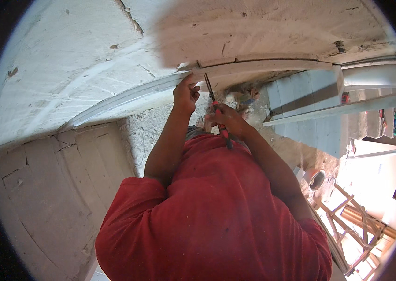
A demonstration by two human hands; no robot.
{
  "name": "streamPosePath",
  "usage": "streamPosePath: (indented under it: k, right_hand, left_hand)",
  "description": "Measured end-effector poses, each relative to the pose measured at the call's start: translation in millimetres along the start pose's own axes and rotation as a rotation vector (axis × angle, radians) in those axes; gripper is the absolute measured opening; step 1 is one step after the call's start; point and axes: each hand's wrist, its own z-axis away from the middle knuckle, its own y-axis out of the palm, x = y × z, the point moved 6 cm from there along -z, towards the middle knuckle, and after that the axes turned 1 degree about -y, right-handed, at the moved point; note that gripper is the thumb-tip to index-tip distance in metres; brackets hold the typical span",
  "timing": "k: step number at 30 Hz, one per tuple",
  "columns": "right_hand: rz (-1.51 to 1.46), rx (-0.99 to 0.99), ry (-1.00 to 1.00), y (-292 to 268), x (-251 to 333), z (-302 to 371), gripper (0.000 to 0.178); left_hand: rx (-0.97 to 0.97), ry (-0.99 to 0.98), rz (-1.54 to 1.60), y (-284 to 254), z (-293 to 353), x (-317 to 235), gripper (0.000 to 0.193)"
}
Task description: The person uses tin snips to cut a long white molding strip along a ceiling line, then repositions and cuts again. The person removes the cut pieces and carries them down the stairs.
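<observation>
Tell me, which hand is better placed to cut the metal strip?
Probably the right hand: it holds the red-handled snips, blades near the metal strip. The left hand only steadies that strip.

Rough white plastered wall [76,61], rubble-strewn floor [160,126], sunlit wooden ladder [347,220] lower right.

Floor [160,131]: rough grey concrete, rubble-strewn | white bucket [316,179] standing on it | wooden ladder [347,220] beside bucket

Red-handled pliers [217,112], jaws up against grey conduit [127,96]
</observation>
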Motion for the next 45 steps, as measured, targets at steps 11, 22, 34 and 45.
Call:
streamPosePath:
  k: [11, 22, 34, 45]
  right_hand:
    - [0.197, -0.078, 0.035, -12, 0, -36, 0.052]
    - [0.231, -0.119, 0.077, -11, 5, -43, 0.048]
    - [0.325, -0.122, 0.01, -10, 7, -37, 0.052]
    - [0.179, -0.098, 0.073, -5, 13, -34, 0.055]
  left_hand:
    - [-0.002, 0.004, 0.033, 4, -16, -3, 0.039]
    - [-0.223, 0.048, -0.006, 16, -21, -2, 0.028]
    - [-0.022, -0.131, -0.028, 6, -20, -2, 0.048]
    - [0.046, 0.006, 0.026, -3, -10, -4, 0.033]
